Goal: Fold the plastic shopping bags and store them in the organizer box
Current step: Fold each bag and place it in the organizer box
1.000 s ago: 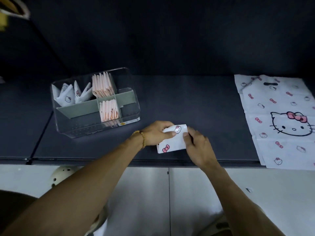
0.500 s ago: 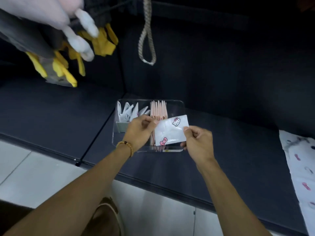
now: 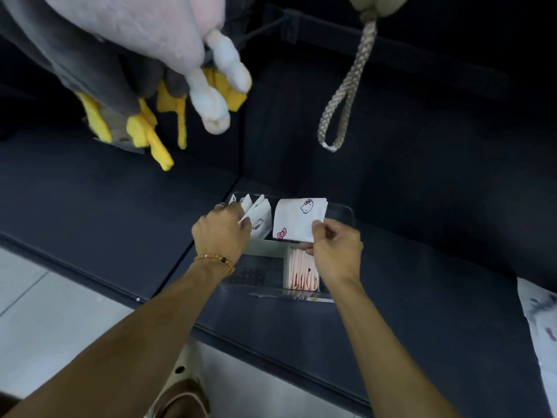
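While the folded bag (image 3: pixel 297 217) hangs above the far side of the organizer box (image 3: pixel 343 214), pinched at its lower right corner by the right hand (image 3: pixel 334 250), it could spring open or snag on the pink folded bags (image 3: pixel 303 271) below; a one-corner hold invites that; the left hand (image 3: pixel 221 233) grips the white folded bags (image 3: pixel 257 215) in the far-left compartment, parting them, and they may close back or tip; the box sits on the dark bench (image 3: pixel 407 297).
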The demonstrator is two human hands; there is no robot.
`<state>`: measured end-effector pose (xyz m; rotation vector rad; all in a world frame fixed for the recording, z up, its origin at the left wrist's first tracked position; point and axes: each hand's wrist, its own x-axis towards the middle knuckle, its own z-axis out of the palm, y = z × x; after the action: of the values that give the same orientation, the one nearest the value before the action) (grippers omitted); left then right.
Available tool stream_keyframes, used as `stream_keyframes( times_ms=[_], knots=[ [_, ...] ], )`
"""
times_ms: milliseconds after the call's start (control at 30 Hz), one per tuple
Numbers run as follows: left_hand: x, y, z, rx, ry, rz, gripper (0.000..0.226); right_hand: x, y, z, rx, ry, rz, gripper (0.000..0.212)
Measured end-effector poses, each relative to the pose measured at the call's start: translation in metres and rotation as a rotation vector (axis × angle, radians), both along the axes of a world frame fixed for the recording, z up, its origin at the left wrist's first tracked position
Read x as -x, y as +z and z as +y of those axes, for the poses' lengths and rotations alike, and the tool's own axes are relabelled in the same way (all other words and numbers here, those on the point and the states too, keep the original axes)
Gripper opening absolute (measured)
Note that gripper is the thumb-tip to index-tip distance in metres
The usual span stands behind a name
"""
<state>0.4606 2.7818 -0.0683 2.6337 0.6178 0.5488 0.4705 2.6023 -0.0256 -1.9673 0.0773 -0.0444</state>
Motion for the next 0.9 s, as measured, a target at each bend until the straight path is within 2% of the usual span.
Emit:
stream_keyframes(
  times_ms=[133,200,300,433,533,633,733,900],
  knots=[
    [0.006,-0.003,0.015,0.122,0.077,-0.048,0.010,-0.010,0.000,0.033,0.392,-0.016,-0.276,0.034],
    [0.007,-0.006,0.017,0.160,0.062,-0.047,0.010,-0.016,-0.001,0.048,0.586,0.076,-0.273,0.028],
    [0.006,-0.009,0.017,0.207,0.035,-0.058,0.010,-0.019,-0.004,0.070,0.718,0.186,-0.145,0.024],
    [0.007,-0.015,0.016,0.246,0.021,-0.105,0.010,-0.027,-0.002,0.074,0.673,0.156,-0.089,0.019],
    [0.008,-0.017,0.016,0.254,0.014,-0.151,0.014,-0.035,-0.002,0.058,0.531,0.170,0.092,0.024],
    [0.008,-0.019,0.015,0.284,-0.005,-0.180,0.022,-0.040,-0.007,0.050,0.513,0.181,0.148,0.025],
    [0.008,-0.019,0.016,0.294,-0.011,-0.192,0.021,-0.042,-0.016,0.061,0.494,0.181,0.127,0.022],
    [0.008,-0.019,0.015,0.326,-0.018,-0.190,0.024,-0.047,-0.023,0.083,0.426,0.157,-0.035,0.022]
  ],
)
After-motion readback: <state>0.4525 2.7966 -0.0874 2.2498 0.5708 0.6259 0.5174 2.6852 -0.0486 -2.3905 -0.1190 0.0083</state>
